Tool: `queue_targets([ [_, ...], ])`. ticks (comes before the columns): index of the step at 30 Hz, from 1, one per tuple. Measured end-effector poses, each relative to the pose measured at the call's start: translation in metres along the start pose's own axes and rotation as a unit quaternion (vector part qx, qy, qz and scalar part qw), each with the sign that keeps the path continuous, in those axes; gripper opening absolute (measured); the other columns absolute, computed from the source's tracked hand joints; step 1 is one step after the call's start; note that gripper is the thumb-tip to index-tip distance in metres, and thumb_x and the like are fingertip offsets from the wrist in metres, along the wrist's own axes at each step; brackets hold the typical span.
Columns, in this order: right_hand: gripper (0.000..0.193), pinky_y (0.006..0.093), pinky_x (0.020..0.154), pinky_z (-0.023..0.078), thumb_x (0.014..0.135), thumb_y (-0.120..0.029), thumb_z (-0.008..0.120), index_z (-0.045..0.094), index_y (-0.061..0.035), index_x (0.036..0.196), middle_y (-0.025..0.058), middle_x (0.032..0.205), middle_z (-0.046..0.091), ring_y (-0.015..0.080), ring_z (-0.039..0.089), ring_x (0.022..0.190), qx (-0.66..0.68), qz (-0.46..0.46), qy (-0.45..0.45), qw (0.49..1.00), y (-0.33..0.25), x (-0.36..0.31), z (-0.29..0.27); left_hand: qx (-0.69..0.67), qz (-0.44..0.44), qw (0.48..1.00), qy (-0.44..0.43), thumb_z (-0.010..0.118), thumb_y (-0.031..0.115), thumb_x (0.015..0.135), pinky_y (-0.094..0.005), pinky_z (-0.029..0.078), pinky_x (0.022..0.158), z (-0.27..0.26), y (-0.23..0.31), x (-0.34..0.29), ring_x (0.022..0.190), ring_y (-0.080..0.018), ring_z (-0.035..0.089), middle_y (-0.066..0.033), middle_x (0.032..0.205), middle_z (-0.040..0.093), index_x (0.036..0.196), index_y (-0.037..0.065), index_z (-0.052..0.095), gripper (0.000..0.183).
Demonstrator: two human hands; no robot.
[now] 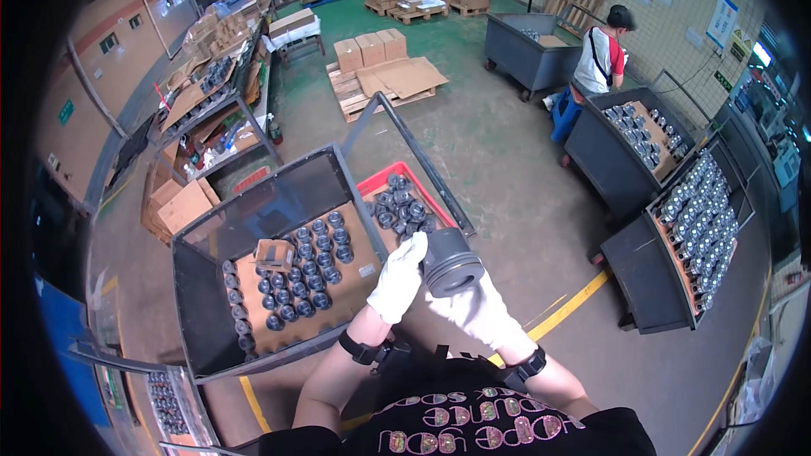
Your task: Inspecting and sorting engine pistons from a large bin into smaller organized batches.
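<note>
Between white-gloved hands (398,280), a grooved, dark grey metal cylinder (449,262).

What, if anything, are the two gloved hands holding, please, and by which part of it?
A dark metal cylinder: the left hand grips its left side; the right hand is at its lower edge, exact contact unclear.

The left grip (399,280) and right grip (475,311) wear plain white gloves (391,294). The left wristband (358,350), between six and seven o'clock, is black with a dark blocky piece (391,356) toward its three o'clock; the black right wristband (532,364) sits toward five. At six, a black short-sleeved T-shirt (608,432) bears rows of pink-outlined, glittery lettering (481,412).
</note>
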State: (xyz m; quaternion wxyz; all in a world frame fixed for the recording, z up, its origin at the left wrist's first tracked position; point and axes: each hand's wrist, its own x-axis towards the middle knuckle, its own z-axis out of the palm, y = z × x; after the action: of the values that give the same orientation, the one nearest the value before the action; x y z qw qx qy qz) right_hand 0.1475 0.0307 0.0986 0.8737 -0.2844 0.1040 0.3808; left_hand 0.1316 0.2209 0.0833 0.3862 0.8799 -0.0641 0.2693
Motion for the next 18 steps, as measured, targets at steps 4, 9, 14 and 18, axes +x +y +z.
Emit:
queue_targets([
  [4, 0.081, 0.0432, 0.088, 0.054, 0.094, -0.07, 0.04, 0.045, -0.0017, 0.139, 0.0214, 0.123, 0.06, 0.0289, 0.06, 0.11, 0.201, 0.154, -0.267, 0.93, 0.006, -0.016, 0.005, -0.236, -0.18, 0.952, -0.072, 0.051, 0.009, 0.096, -0.0339, 0.049, 0.098, -0.025, 0.053, 0.026, 0.093, -0.0273, 0.065, -0.0139, 0.097, 0.064, 0.106, -0.001, 0.062, 0.017],
  [9, 0.074, 0.044, 0.088, 0.056, 0.096, -0.061, 0.047, 0.042, -0.0034, 0.142, 0.0203, 0.12, 0.06, 0.0311, 0.063, 0.106, -0.091, -0.007, -0.252, 0.964, 0.002, -0.001, -0.01, -0.122, 0.071, 0.99, 0.021, 0.049, 0.016, 0.101, -0.0387, 0.047, 0.1, -0.024, 0.055, 0.03, 0.09, -0.0302, 0.065, -0.0131, 0.095, 0.065, 0.113, 0.002, 0.06, 0.021],
  [14, 0.07, 0.0464, 0.099, 0.052, 0.096, -0.055, 0.054, 0.039, -0.0066, 0.145, 0.0174, 0.136, 0.051, 0.0291, 0.057, 0.119, 0.109, -0.014, -0.19, 0.976, -0.012, -0.007, 0.023, -0.28, -0.234, 0.931, -0.024, 0.044, 0.018, 0.106, -0.029, 0.043, 0.101, -0.028, 0.076, 0.011, 0.116, -0.0167, 0.057, -0.0096, 0.126, 0.06, 0.137, -0.001, 0.051, 0.037],
  [18, 0.069, 0.0438, 0.102, 0.049, 0.094, -0.046, 0.061, 0.036, -0.0062, 0.145, 0.0162, 0.138, 0.049, 0.0281, 0.054, 0.123, -0.229, -0.242, -0.08, 0.939, -0.007, -0.008, 0.032, -0.76, -0.268, 0.587, 0.076, 0.049, 0.012, 0.103, -0.0267, 0.05, 0.092, -0.011, 0.059, -0.011, 0.106, -0.0124, 0.062, -0.0111, 0.122, 0.063, 0.134, -0.005, 0.052, 0.035],
])
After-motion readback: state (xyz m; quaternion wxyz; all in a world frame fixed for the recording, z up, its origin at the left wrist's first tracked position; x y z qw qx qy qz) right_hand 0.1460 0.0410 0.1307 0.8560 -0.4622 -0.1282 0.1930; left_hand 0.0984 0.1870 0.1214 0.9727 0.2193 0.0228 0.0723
